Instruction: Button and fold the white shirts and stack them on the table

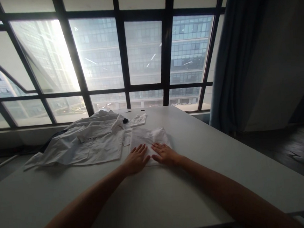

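Observation:
A folded piece of white cloth (148, 133), perhaps a garment, lies flat on the white table (117, 204). My left hand (137, 160) rests palm down on its near left part, fingers stretched out and pointing away from me. On the near right part lies my right hand (165, 154), also flat with fingers extended. The two thumbs point towards each other with a small gap between them. Both hands touch the cloth and grip nothing. The parts of the cloth under my palms are hidden.
A crumpled white garment (91, 143) spreads over the table's left side, with dark fabric (51, 138) under its far left edge. A smaller folded white cloth (138, 119) lies farther back. Windows line the far side; a blue curtain (226, 87) hangs at the right.

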The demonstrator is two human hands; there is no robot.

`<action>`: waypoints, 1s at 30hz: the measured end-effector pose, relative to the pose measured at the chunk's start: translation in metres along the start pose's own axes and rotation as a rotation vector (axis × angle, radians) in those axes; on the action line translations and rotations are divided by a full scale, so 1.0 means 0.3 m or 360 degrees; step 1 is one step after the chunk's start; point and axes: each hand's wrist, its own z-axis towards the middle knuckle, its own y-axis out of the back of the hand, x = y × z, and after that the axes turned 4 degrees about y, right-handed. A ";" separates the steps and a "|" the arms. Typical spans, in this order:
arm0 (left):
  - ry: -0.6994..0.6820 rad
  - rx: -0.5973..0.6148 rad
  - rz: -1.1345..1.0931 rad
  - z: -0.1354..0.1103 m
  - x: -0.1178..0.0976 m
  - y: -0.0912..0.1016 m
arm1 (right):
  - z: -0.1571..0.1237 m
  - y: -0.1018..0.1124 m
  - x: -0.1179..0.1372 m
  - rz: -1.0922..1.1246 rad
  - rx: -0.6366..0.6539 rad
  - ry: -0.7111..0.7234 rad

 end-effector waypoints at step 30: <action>-0.0057 -0.0016 -0.0063 -0.066 -0.106 0.041 | -0.034 0.063 -0.116 -0.0240 -0.0193 -0.0271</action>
